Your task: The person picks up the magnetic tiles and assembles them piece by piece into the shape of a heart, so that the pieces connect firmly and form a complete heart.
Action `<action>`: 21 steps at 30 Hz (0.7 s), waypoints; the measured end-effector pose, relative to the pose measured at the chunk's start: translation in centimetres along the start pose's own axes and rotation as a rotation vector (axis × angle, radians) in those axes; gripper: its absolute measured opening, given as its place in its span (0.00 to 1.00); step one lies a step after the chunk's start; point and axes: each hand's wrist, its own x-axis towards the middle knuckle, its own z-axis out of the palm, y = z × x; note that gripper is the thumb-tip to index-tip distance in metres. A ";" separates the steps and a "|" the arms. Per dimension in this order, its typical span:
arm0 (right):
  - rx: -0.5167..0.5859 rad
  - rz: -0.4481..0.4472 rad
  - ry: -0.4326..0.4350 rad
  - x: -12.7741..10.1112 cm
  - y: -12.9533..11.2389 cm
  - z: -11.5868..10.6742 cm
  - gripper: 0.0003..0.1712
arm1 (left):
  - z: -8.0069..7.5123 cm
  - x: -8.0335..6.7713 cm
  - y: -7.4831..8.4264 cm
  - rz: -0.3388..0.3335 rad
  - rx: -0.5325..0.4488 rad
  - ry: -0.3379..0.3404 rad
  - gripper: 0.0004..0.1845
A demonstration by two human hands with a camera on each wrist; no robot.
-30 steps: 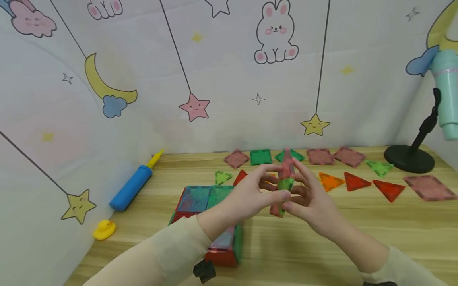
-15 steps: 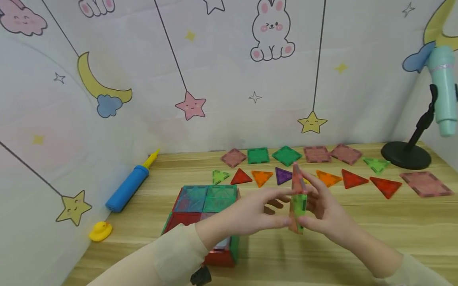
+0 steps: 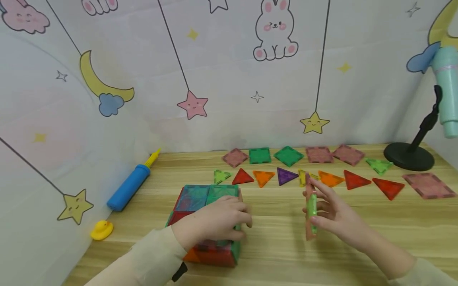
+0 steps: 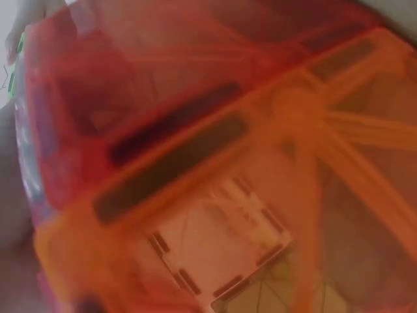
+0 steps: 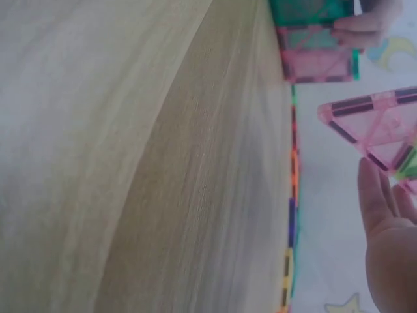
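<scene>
You work at a light wooden table (image 3: 358,222) set against a pale cloth backdrop (image 3: 222,71) printed with hanging stars, moons, clouds and a rabbit; the cloth also wraps round the left side. Your left hand (image 3: 214,222) lies on top of the box of magnetic tiles (image 3: 205,222) at the near left centre, its fingers curled over the box's right edge. The left wrist view shows only red and orange tile faces, very close and blurred. Your right hand (image 3: 330,214) holds a thin stack of tiles (image 3: 310,212) upright on edge just to the right of the box, pinched between thumb and fingers, with its lower end close to the table. In the right wrist view a pink triangular tile (image 5: 381,134) shows above your straight fingertips (image 5: 374,195).

Beyond your hands a row of coloured triangles (image 3: 286,176) runs left to right, and farther still a row of pink and green squares (image 3: 290,155). A blue and yellow pump (image 3: 130,184) and a yellow duck (image 3: 101,230) lie by the left wall. At the far right stands a black stand (image 3: 411,157) carrying a pale teal cylinder (image 3: 447,91).
</scene>
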 end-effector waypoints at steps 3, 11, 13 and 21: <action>-0.008 0.046 -0.010 0.1 0.3 -0.1 0.46 | 0.0 -0.6 -0.6 -0.015 0.003 0.001 0.08; 0.038 0.182 -0.069 0.4 1.2 -1.1 0.45 | -0.1 -2.8 -2.3 -0.147 -0.088 -0.012 0.16; 0.035 0.203 -0.087 0.4 1.5 -1.3 0.44 | -0.4 -2.6 -1.4 -0.193 -0.145 0.028 0.20; 0.104 0.265 -0.199 1.0 1.7 -0.1 0.44 | 1.0 2.3 5.6 -0.227 -0.485 0.280 0.40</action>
